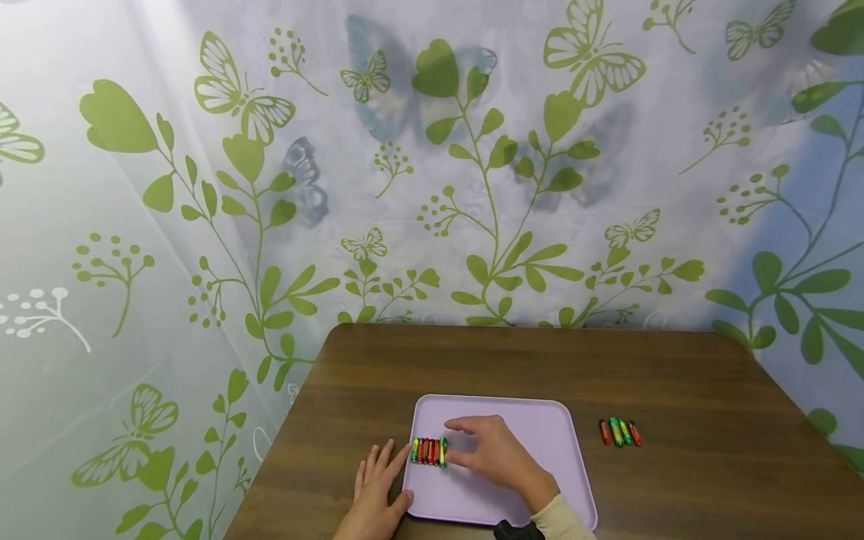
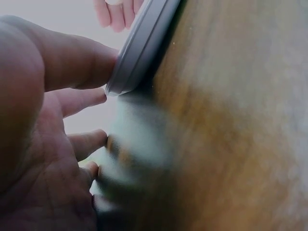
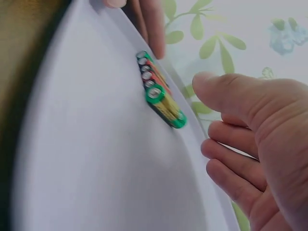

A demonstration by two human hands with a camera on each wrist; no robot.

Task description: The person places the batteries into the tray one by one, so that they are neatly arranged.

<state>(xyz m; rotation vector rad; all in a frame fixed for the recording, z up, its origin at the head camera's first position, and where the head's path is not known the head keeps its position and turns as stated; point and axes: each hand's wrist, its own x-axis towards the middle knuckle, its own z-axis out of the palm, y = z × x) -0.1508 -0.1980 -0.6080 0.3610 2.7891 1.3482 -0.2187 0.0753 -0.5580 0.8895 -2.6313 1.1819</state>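
Observation:
A row of several red and green batteries (image 1: 429, 451) lies side by side near the left edge of a pale purple tray (image 1: 540, 442). In the right wrist view, a green and yellow battery (image 3: 167, 108) forms the near end of that row. Over the tray, just right of the row, my right hand (image 1: 496, 454) has thumb and fingers spread apart, with nothing held between them. My left hand (image 1: 376, 495) rests at the tray's left edge, fingers extended. The left wrist view shows its thumb (image 2: 82, 60) against the tray's rim (image 2: 144, 45).
Several more red and green batteries (image 1: 619, 432) lie on the brown wooden table (image 1: 682, 480), to the right of the tray. A curtain (image 1: 418, 172) with green leaves and butterflies hangs behind the table and along its left side.

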